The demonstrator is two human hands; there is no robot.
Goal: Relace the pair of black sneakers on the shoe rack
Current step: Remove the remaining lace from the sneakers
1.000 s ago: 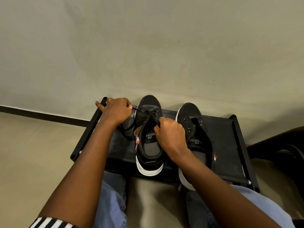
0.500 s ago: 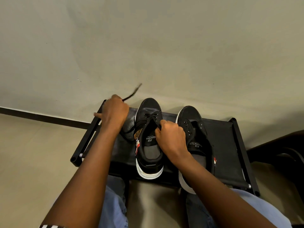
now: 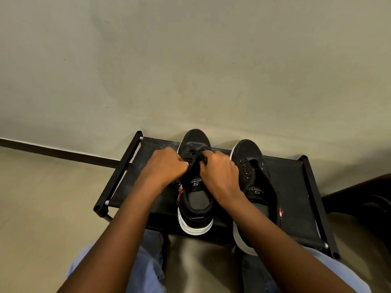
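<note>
Two black sneakers with white soles stand side by side, toes to the wall, on a low black shoe rack (image 3: 296,197). The left sneaker (image 3: 195,197) has a black lace (image 3: 195,152) threaded through its front eyelets. My left hand (image 3: 165,166) is curled at that shoe's left eyelet row and my right hand (image 3: 220,172) is curled at its right side, both pinching the lace over the tongue. The right sneaker (image 3: 251,166) shows bare eyelets with no lace, and my right forearm covers its heel part.
A plain grey wall rises right behind the rack, with a dark baseboard strip (image 3: 59,154) on the left. Beige floor lies to the left. A dark piece of furniture (image 3: 364,199) stands at the right. My knees in blue jeans (image 3: 148,261) are under the rack's near edge.
My left hand, which had pulled the lace end out to the left, has come back in to the left sneaker's eyelets. My right hand has shifted slightly forward on the lacing.
</note>
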